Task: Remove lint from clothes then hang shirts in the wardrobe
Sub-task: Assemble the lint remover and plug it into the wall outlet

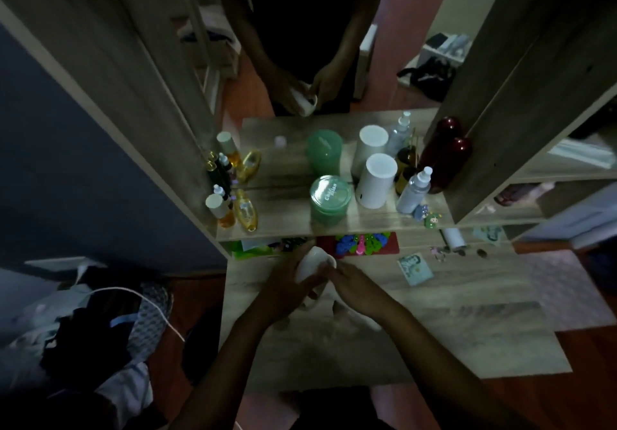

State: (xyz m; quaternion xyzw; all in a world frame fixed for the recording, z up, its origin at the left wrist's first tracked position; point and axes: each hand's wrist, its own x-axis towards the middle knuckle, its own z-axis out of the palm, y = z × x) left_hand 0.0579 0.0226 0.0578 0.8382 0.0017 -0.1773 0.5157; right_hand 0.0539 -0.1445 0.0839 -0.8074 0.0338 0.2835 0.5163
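Over the wooden dressing table (pixel 434 339) I hold a white lint remover (pixel 315 262) in both hands. My left hand (pixel 280 292) grips its rounded body from the left. My right hand (pixel 357 291) wraps its fingers round the lower end, which is partly hidden. The mirror (pixel 300 46) behind the shelf reflects both hands on the device. A heap of dark and light clothes (pixel 100 323) lies on the floor at the lower left, with a white cord (pixel 147 299) across it.
The shelf holds a green jar (pixel 330 202), a white cylinder (pixel 377 182), a spray bottle (pixel 414 192), a dark red bottle (pixel 447 162) and small perfume bottles (pixel 233 209). Below it lie a red tray of coloured clips (pixel 360 244), a banknote (pixel 415 267) and a white roll (pixel 452 237).
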